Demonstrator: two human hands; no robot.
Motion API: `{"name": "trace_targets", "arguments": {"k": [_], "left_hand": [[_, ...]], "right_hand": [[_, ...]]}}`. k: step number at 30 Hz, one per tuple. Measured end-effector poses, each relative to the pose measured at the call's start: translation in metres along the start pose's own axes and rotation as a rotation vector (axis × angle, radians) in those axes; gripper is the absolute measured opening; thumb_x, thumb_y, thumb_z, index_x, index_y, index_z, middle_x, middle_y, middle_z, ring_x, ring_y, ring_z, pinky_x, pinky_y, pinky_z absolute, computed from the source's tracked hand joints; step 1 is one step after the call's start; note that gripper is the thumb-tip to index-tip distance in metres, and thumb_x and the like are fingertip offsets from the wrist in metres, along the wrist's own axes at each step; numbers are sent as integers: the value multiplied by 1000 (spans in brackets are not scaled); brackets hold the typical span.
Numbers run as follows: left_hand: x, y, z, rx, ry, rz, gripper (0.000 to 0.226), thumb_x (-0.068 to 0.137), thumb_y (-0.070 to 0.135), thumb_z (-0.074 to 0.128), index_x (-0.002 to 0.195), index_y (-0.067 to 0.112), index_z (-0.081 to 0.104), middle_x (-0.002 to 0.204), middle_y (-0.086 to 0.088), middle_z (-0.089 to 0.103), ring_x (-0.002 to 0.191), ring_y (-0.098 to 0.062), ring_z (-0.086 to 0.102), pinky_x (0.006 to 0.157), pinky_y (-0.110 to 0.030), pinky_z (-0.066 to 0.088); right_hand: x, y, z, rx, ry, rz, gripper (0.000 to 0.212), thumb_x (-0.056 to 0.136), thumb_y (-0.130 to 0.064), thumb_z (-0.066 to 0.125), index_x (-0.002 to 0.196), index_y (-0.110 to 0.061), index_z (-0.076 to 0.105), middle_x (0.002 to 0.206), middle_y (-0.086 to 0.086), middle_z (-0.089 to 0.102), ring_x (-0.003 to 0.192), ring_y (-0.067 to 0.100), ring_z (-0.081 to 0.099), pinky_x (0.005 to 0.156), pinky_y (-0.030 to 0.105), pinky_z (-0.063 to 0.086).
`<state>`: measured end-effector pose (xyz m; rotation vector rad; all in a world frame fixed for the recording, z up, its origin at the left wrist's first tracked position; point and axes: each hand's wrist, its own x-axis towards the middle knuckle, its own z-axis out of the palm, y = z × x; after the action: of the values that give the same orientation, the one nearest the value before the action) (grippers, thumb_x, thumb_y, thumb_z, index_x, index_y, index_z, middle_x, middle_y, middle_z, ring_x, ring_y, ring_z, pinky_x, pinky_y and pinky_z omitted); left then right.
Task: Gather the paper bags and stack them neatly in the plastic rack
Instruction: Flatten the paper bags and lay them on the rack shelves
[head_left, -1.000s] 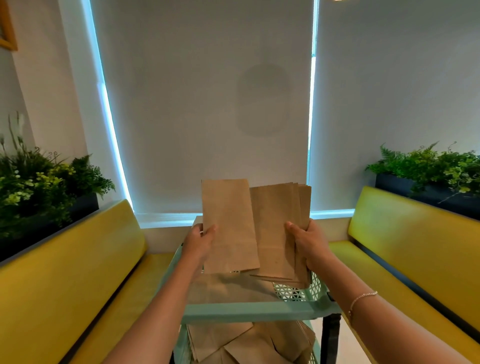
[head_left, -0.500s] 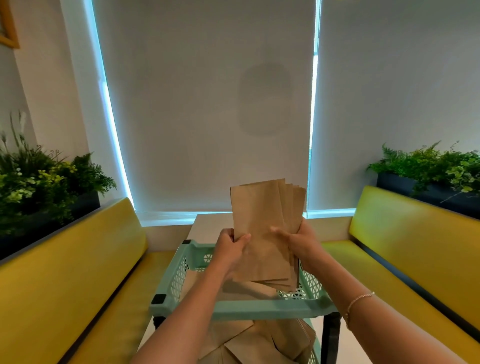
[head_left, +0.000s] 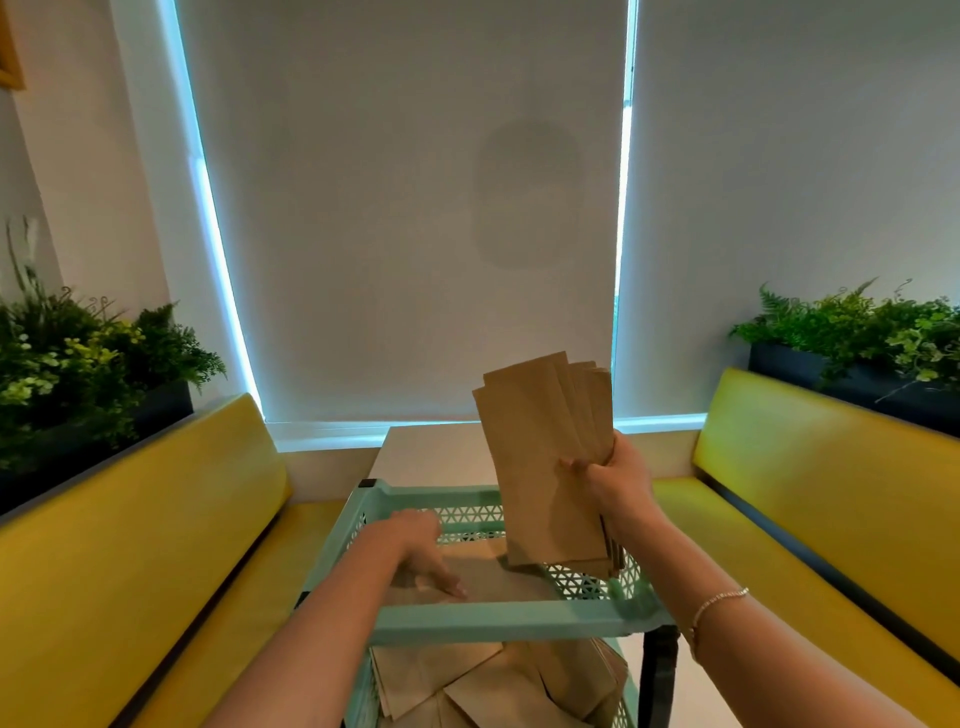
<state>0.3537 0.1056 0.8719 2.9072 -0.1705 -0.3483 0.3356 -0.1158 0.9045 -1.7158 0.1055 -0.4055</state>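
Observation:
My right hand (head_left: 610, 480) grips a fanned bundle of brown paper bags (head_left: 540, 457), held upright over the right side of the mint-green plastic rack (head_left: 498, 621). My left hand (head_left: 423, 553) reaches down into the rack's top tray, fingers extended onto a flat paper bag (head_left: 493, 577) lying on the tray floor. More paper bags (head_left: 488, 680) lie in a loose, crooked heap on the tier below.
The rack stands in front of a pale table (head_left: 436, 452) between two yellow benches (head_left: 130, 545) (head_left: 831, 493). Planters with greenery (head_left: 78, 364) (head_left: 872, 343) sit behind the bench backs. White roller blinds (head_left: 405, 208) cover the windows ahead.
My left hand let go of the bundle and dropped into the top tray. The right hand now holds all the bags alone, shifted to the right.

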Motion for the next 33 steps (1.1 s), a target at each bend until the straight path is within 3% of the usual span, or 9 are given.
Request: {"name": "trace_targets", "arguments": {"k": [4,6,8,15,20,23,27,30,33], "left_hand": [[5,-2,-6,-16,42,56,49,69,29,80,110,19,55,119,-1,52,108,-18,51,90,-27,44],[8,-2,-10,8,89,100,25,73,20,78,81,24,56,97,4,56,91,-13,53,75,-20,42],[7,-4,-19,-33,132,128,27,74,17,76,67,25,52,77,9,53,77,-10,50,61,-16,38],[-21,-20,-82,-484,568,79,17,84,24,68,96,12,65,90,1,59,85,-16,54,70,-24,38],[-25,3,-68,-1331,401,108,7,90,14,60,85,12,57,86,-10,63,68,-20,58,67,-32,49],[-17,28,-39,-1396,365,93,14,93,18,57,102,8,56,96,-11,65,83,-23,62,78,-38,53],[-15,54,-12,-1560,201,85,38,76,16,75,107,1,59,94,-11,69,82,-25,65,71,-36,55],[-12,62,-5,-1678,218,70,40,69,12,78,105,0,64,96,-16,70,81,-28,66,72,-38,54],[-10,65,-6,-1938,214,48,31,77,12,71,106,3,62,99,-16,67,84,-29,62,71,-39,51]], "right_hand": [[5,3,-6,16,51,-18,36,85,-10,66,118,-16,52,108,6,60,101,29,59,90,50,50],[8,4,-9,39,104,-20,32,82,-11,67,109,-21,54,107,7,63,99,30,60,88,51,51],[10,4,-11,88,166,-5,30,79,-10,68,101,-24,54,103,8,65,95,30,62,85,51,53],[15,-7,-22,144,304,11,29,80,-14,66,105,-22,53,98,3,61,96,30,61,90,47,51],[11,-4,-6,195,174,49,27,80,-14,67,103,-21,55,100,9,67,93,31,64,86,51,52],[6,-4,7,237,55,72,23,84,-14,65,106,-16,55,100,11,67,91,31,64,85,51,53],[-9,-11,20,273,-83,65,5,91,-25,57,96,-22,58,99,12,68,89,28,66,84,50,54],[-17,-22,13,253,-190,72,33,94,-46,45,97,-18,61,94,11,69,82,23,65,77,43,56],[-18,-26,-4,104,-377,83,34,87,-46,57,101,-15,61,94,10,70,71,18,65,63,30,54]]}}
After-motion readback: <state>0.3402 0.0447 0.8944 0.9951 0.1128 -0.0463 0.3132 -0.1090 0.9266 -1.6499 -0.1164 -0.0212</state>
